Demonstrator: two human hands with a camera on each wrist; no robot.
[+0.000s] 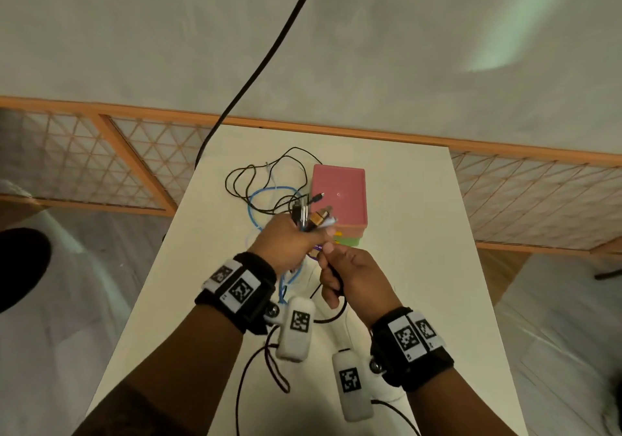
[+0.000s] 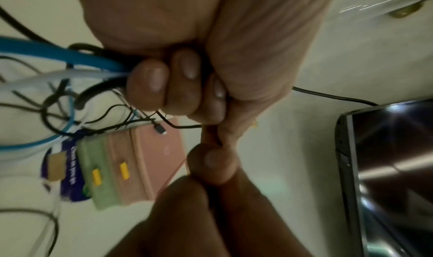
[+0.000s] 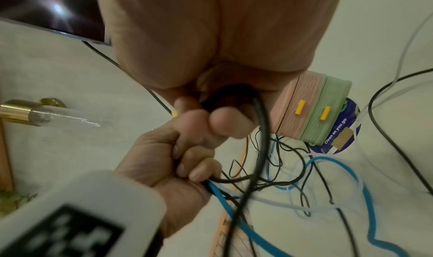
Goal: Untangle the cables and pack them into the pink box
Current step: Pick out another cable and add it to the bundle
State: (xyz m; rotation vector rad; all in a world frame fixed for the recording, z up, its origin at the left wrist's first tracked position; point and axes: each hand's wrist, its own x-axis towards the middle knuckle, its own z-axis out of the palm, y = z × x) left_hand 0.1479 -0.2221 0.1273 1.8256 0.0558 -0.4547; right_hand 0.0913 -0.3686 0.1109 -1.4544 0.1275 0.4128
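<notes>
Left hand (image 1: 286,240) fisted round several connector ends above the table (image 1: 420,267), right hand (image 1: 350,277) curled on a thick black cable (image 3: 261,131); cables look light, limp, snag-prone, best held near plugs, pink box (image 1: 340,196) just beyond.
</notes>
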